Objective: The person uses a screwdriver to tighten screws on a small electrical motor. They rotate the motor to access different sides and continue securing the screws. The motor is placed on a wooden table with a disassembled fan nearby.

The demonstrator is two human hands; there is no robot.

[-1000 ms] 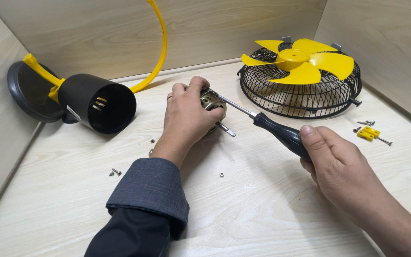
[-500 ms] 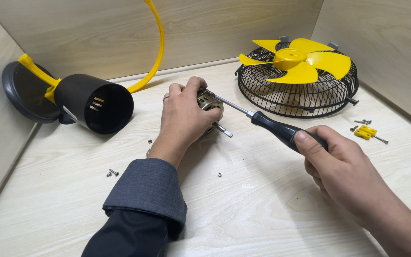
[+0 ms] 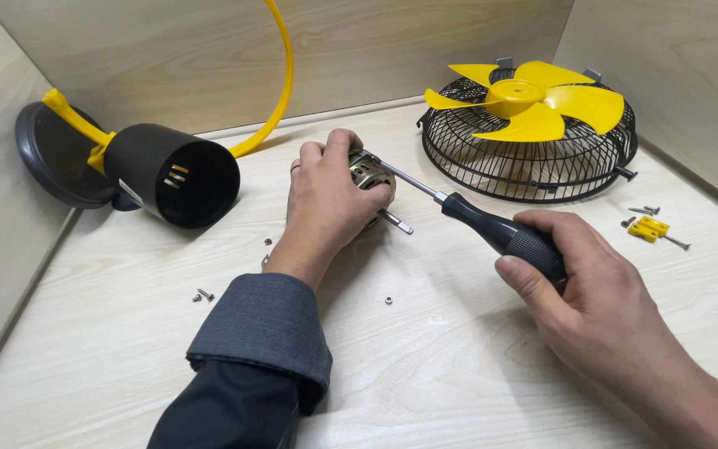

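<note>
At the desk's [image 3: 425,366] far-left corner lies a black housing [image 3: 172,183], its open mouth turned toward the middle, with a yellow bracket [image 3: 76,125] joining it to a dark round base [image 3: 47,158] that leans at the left wall. A yellow hoop [image 3: 280,75] rises behind it along the back wall. Near the left edge, toward the front, two small screws [image 3: 202,295] lie together; another tiny screw [image 3: 268,242] sits just beside the left wrist.

The left hand [image 3: 326,204], in a grey-blue cuff, is clenched over a small metal motor [image 3: 373,175] near the middle of the desk, toward the back edge; its shaft [image 3: 395,222] pokes out below the fingers. A small nut [image 3: 389,299] lies nearer the front, apart from both hands.

The screwdriver [image 3: 492,229] slants from the motor, where its tip touches, down to the right hand [image 3: 592,308], whose fingers wrap tight around the black handle.

In the far-right corner rests a black wire grille [image 3: 542,162] with a yellow fan blade [image 3: 533,100] on top. By the right edge lies a yellow clip [image 3: 650,229] with loose screws [image 3: 646,210] just beside it.
</note>
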